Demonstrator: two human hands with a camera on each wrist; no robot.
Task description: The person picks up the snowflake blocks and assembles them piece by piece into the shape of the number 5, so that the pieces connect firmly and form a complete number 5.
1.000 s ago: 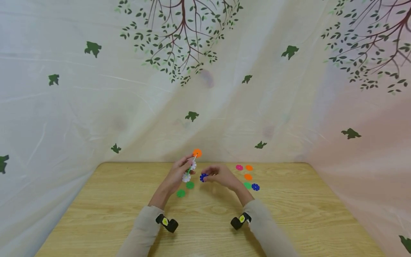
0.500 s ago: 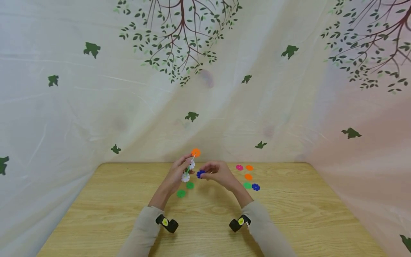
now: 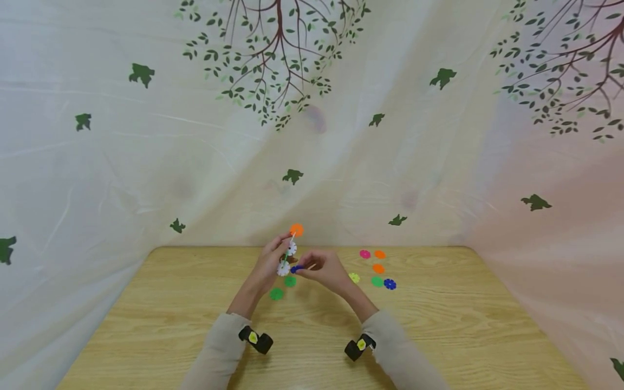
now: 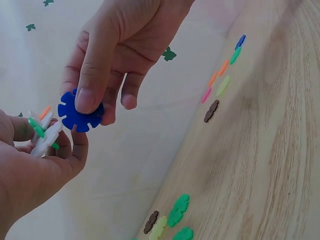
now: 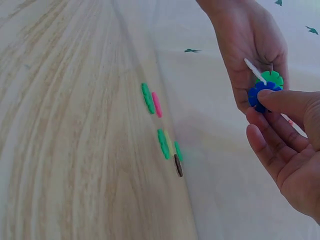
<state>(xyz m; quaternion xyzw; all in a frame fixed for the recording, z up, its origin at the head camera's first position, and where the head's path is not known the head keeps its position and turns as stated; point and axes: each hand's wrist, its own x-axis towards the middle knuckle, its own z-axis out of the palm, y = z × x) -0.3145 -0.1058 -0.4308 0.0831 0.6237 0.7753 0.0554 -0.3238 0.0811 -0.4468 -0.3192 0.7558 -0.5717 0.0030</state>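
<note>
Sleeves [image 3: 219,346], two, pale cloth, softly creased; a dark, blocky wrist camera [image 3: 264,343] sat at each cuff. Tabletop [image 3: 312,363], one, wood-patterned, long streaked grain. Green discs [image 3: 277,293], two, flat, rims notched, lay near the left hand [image 3: 265,265].

That hand's fingers were curled, gripping a joined assembly [image 3: 283,268] raised above the wood: white notched discs, a green one set crosswise between them, an orange one at the far end. The right hand [image 3: 326,270] pinched a blue disc [image 4: 80,119] between thumb and fingers: smooth, petal-edged, held just beside the assembly; whether the two touched could not be told.

To the right, lying flat: yellow disc [image 3: 354,278], one; pale green disc [image 3: 377,281], one, beside a second blue disc [image 3: 390,284]; orange discs [image 3: 378,268], two; pink disc [image 3: 365,254], one. Brown discs [image 4: 211,111], two, showed in the left wrist view.

Backdrop [image 3: 341,189], one, pale, loosely folded sheet, printed with leafy branches [image 3: 279,32] and dark green shapes.
</note>
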